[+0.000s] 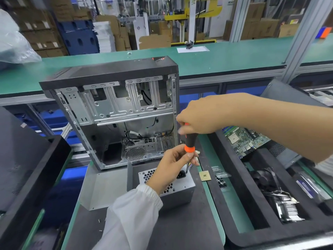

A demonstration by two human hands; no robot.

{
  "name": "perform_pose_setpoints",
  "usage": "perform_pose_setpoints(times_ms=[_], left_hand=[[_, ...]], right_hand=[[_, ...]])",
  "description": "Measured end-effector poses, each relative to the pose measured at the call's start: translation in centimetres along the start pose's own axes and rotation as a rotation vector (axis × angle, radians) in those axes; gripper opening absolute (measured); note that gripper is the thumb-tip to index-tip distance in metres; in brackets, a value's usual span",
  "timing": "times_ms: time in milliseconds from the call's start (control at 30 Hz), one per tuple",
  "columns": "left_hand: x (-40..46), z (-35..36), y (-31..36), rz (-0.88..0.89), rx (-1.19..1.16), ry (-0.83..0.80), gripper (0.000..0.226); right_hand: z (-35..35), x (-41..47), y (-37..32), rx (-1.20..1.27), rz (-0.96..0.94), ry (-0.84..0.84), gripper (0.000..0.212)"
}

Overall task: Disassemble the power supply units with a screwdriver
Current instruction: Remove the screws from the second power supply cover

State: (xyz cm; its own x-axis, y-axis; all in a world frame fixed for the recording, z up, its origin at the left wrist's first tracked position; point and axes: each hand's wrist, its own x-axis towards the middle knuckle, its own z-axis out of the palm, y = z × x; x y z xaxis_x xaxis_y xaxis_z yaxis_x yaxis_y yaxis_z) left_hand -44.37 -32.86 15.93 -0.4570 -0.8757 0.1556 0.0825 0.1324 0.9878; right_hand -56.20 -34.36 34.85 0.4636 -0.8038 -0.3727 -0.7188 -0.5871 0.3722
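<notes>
Power supply (180, 188): boxy, bare grey sheet metal, honeycomb vent holes punched in the upper face, black mains socket near the far edge. Sits on the dark mat (180, 231) in front of the computer case (115, 112), just beside an L-shaped plain metal panel (100, 188) on its left.

Screwdriver (188, 141): upright, slightly tilted; black rubbery handle with orange collar, thin steel shaft pointing down to the far edge of the power supply close to the socket. Tip contact not resolvable.

Right hand (198, 118): clenched around the top of the screwdriver handle, bare forearm reaching in from the right.

Left hand (173, 165): fingers curled, pinching the screwdriver at the orange collar and upper shaft; wrist over the vented face of the power supply. White elastic-cuffed sleeve (133, 213), smooth fabric.

Computer case: upright, side open, stripped; stamped silver drive brackets above, loose black cables and round perforated fan grille below, matte black outer shell.

Right of the mat: small square tan chip (204, 176) and a few dark screws (222, 184) on the green bench surface (214, 204). Black foam tray (252, 230) further right, holding a green circuit board (243, 141) and a finned metal heatsink (288, 208) in separate pockets.
</notes>
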Motion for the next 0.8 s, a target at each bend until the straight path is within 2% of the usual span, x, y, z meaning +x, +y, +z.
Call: perform_pose_setpoints(times_ms=[33,100,133,200,233,267,300,333,367,433,533,667,733,800], left_hand=[[0.0,0.0,0.0,-0.001,-0.001,-0.002,0.015],[0.0,0.0,0.1,-0.004,-0.005,-0.013,0.015],[0.0,0.1,0.1,-0.007,-0.006,-0.019,0.015],[0.1,0.2,0.2,-0.013,0.007,-0.027,0.018],[0.1,0.1,0.3,-0.016,0.017,-0.030,0.019],[0.1,0.1,0.3,-0.017,0.023,-0.033,0.020],[0.1,0.0,0.3,-0.020,0.024,-0.037,0.020],[0.1,0.0,0.4,-0.021,0.025,-0.041,0.020],[0.1,0.0,0.4,-0.022,0.024,-0.043,0.020],[0.1,-0.1,0.5,-0.021,0.023,-0.048,0.019],[0.1,-0.1,0.5,-0.026,0.024,-0.054,0.020],[0.2,0.0,0.6,-0.037,0.030,-0.081,0.021],[0.3,-0.1,0.7,-0.043,0.027,-0.097,0.020],[0.3,-0.2,0.7,-0.043,0.020,-0.101,0.019]], right_hand=[[-0.3,-0.3,0.2,0.090,-0.034,-0.040,0.021],[-0.8,-0.7,0.7,0.220,-0.109,-0.085,0.043],[-1.0,-0.7,0.8,0.247,-0.102,-0.085,0.051],[-1.3,-0.7,0.5,0.301,0.036,-0.083,0.063],[-1.1,-0.7,0.1,0.336,0.100,-0.083,0.063],[-0.8,-0.5,-0.2,0.308,0.124,-0.076,0.053],[-0.4,-0.3,-0.5,0.258,0.109,-0.038,0.033],[-0.1,0.0,-0.5,0.201,0.087,-0.010,0.022],[-0.2,0.0,-0.6,0.197,0.066,0.016,0.020],[-0.5,-0.2,-0.1,0.221,0.004,-0.058,0.010],[-1.2,-0.6,0.7,0.296,-0.077,-0.132,0.043],[-0.8,-0.4,-0.4,0.334,0.136,-0.094,0.074],[-0.2,0.0,-0.8,0.246,0.170,-0.063,0.069],[0.0,0.2,-0.6,0.139,0.072,-0.048,0.041]])
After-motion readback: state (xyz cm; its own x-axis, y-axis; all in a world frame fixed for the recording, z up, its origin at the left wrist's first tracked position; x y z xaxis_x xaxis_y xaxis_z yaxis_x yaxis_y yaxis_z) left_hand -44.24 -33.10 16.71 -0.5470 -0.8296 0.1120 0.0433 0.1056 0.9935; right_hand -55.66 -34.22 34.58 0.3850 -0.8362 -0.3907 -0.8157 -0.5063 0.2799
